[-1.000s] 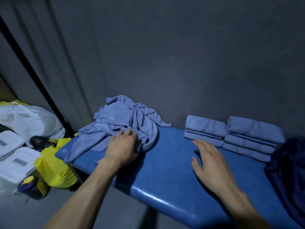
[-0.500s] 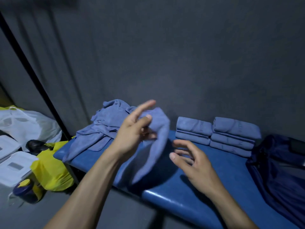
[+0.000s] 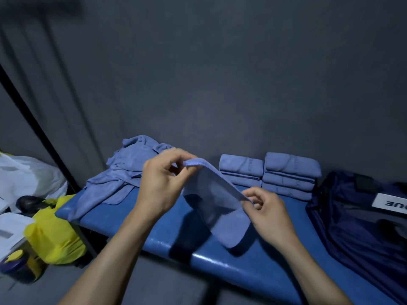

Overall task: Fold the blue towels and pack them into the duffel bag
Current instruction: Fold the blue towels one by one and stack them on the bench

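your left hand [image 3: 161, 186] pinches the towel [image 3: 217, 203] at its upper corner, your right hand [image 3: 267, 211] pinches the lower one; the edge runs slanting between them.

Dim rm, grey wall [image 3: 220, 73], blue bench [image 3: 253, 265]

— What do we log off-task, left side?
— Yellow bag [image 3: 55, 236], white plastic bag [image 3: 30, 175], white boxes [image 3: 11, 230], maybe a jar [image 3: 15, 263].
— Support?
— Blue padded bench [image 3: 136, 219], grey wall [image 3: 220, 73].
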A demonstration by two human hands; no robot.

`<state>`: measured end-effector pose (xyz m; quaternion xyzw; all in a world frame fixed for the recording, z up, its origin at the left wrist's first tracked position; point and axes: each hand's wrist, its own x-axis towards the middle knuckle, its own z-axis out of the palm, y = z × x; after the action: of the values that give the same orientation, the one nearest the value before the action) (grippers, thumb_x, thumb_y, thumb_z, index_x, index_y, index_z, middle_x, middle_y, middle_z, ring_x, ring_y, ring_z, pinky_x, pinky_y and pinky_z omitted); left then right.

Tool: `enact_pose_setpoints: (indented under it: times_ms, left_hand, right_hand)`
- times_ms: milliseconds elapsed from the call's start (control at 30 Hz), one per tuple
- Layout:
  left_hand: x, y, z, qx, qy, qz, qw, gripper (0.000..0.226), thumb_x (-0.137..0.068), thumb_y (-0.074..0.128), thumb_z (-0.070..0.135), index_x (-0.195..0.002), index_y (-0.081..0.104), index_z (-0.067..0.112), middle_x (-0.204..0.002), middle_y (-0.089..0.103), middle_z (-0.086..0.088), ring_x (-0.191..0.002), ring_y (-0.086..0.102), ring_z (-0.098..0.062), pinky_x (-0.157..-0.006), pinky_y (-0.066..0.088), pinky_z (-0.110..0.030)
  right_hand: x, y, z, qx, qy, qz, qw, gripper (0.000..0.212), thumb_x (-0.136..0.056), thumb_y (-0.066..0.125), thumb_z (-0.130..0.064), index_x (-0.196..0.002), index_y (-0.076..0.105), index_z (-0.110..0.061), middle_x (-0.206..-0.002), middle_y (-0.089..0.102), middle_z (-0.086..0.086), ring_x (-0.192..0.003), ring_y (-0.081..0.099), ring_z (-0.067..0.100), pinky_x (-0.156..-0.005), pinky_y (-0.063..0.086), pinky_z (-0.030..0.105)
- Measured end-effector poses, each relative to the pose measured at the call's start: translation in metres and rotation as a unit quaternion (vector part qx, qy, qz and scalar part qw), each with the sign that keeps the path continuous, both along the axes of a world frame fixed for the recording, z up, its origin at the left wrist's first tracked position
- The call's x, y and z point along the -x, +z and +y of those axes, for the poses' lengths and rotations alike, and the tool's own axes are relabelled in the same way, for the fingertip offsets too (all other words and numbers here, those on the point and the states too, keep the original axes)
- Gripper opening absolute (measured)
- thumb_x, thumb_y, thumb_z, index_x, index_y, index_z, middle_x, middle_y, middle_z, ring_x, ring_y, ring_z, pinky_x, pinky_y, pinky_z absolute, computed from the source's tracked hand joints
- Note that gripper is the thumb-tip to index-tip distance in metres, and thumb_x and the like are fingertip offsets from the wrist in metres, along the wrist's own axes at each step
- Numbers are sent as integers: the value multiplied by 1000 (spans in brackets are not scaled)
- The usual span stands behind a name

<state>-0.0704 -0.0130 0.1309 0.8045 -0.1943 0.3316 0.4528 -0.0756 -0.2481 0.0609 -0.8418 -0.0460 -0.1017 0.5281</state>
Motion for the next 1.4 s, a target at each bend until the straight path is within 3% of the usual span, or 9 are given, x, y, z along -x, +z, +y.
enact_pose_setpoints:
  times_ms: [167, 367, 600, 767, 1000, 1167, 1267, 1333, 1400]
  left_hand:
    - [1, 7, 1, 85, -8, -41, 995, 15, -96, 66, 16, -88, 66, 29, -95, 66, 15, -91, 64, -5, -81, 47, -21]
    - [3, 19, 6, 169, 51, -18, 984, 18, -103, 61, 17, -86, 65, 21, -73, 60, 21, -72, 53, 3, -71, 42, -17]
    - [6, 21, 2, 139, 22, -8, 990, 16, -104, 59, 16, -93, 71, 16, -81, 67, 19, -81, 61, 0, -79, 45, -18]
    - [14, 30, -5, 155, -15, -10, 988, 18, -105, 56, 15, -93, 69, 18, -78, 66, 19, -75, 59, 2, -72, 44, -15]
    - [5, 12, -4, 120, -61, 74, 988, 23, -106, 52, 26, -94, 67, 15, -75, 58, 8, -71, 50, -4, -65, 40, -21]
    - [-5, -12, -7, 36, -71, 176, 981, 43, -105, 51, 41, -87, 58, 3, -68, 48, -10, -63, 46, -15, -57, 40, -36]
    - [5, -28, -22, 18, -135, 259, 956, 38, -107, 52, 30, -72, 53, 17, -51, 42, -2, -40, 41, -16, -37, 35, -25]
    - [13, -36, -32, -17, -184, 274, 944, 38, -107, 52, 27, -72, 50, 12, -51, 40, 1, -37, 40, -16, -39, 33, -23]
    - [16, -43, -41, -42, -213, 267, 939, 41, -107, 53, 28, -73, 44, 5, -55, 37, 0, -43, 38, -14, -46, 32, -26]
  right_hand:
    - [-5, -14, -23, 36, -19, 45, 998, 23, -95, 65, -14, -75, 69, -25, -63, 64, -16, -60, 54, 3, -54, 39, 16]
    - [3, 38, -52, -430, 83, 41, 898, 14, -90, 59, -13, -96, 69, -7, -88, 76, 7, -76, 72, 14, -71, 62, 31]
    - [5, 35, -69, -404, 10, 46, 913, 25, -101, 54, -20, -111, 70, -4, -107, 75, 15, -97, 70, 27, -78, 61, 34]
    - [11, 61, -74, -430, -26, -10, 903, 25, -104, 52, -33, -91, 66, -17, -72, 70, 3, -60, 65, 16, -49, 55, 24]
    - [4, 48, -77, -429, -32, 3, 903, 37, -105, 49, -36, -110, 69, -5, -102, 77, 9, -96, 73, 19, -84, 61, 29]
    - [-2, 29, -75, -300, -39, 75, 950, 35, -107, 48, -34, -97, 72, -10, -94, 78, 6, -82, 73, 17, -73, 61, 32]
    - [-12, 7, -89, 9, -109, 72, 991, 37, -105, 53, -29, -76, 57, -7, -75, 60, 7, -77, 59, 21, -64, 38, 34]
    - [-14, -3, -94, 191, -126, 78, 970, 24, -100, 60, -30, -97, 67, -7, -99, 68, 11, -99, 63, 25, -77, 42, 35]
    - [-7, -4, -86, 226, -68, 50, 970, 38, -97, 64, -39, -127, 65, -16, -126, 64, 0, -122, 58, 18, -98, 42, 31]
